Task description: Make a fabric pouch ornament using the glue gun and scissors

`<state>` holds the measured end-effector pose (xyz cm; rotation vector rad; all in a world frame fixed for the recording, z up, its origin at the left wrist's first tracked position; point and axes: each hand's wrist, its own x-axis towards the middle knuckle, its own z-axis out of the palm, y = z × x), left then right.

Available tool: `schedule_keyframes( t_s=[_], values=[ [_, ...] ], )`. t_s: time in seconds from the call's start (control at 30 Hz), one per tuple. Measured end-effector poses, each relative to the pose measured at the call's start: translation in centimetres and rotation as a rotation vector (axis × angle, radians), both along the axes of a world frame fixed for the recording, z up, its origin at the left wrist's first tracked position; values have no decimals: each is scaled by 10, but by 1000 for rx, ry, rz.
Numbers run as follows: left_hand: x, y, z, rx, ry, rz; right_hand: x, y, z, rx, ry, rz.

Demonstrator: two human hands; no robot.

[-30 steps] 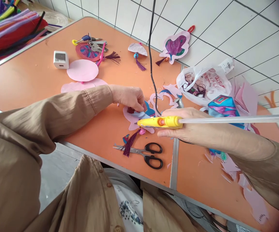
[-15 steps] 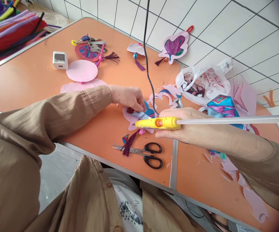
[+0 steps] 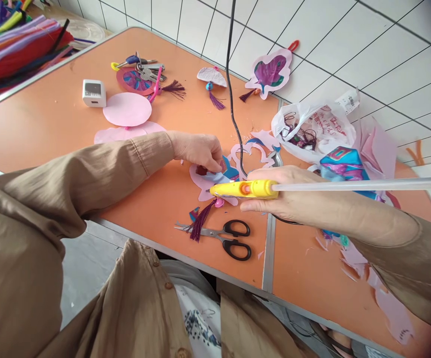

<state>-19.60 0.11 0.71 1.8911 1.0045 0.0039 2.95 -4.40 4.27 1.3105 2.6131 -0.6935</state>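
Observation:
My right hand is wrapped round a yellow hot glue gun, with a long translucent glue stick sticking out of its back. The gun's tip reaches the lower part of a pink cut-out shape lying on the table. On that shape, my left hand has its fingers closed, pinching or pressing the blue patterned fabric; the exact grip is hidden. A pink bead and a dark purple tassel hang off the shape's near edge. The tassel lies across the blades of black-handled scissors.
A black cord hangs down to my right hand. Further back are keys, a white charger, a pink oval and finished tasselled pieces. At right sit a white plastic bag and pink scraps.
The black cord has swung slightly to the right, and a loop of it now shows below my right wrist. Both hands and the glue gun stay almost still.

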Motion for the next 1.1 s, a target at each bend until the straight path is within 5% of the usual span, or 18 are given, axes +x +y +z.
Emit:
schedule_keyframes(
  t_s=[1.1],
  values=[
    [-2,0,1,-27,-38,8,4,-1,-2,-48,-39,-80]
  ],
)
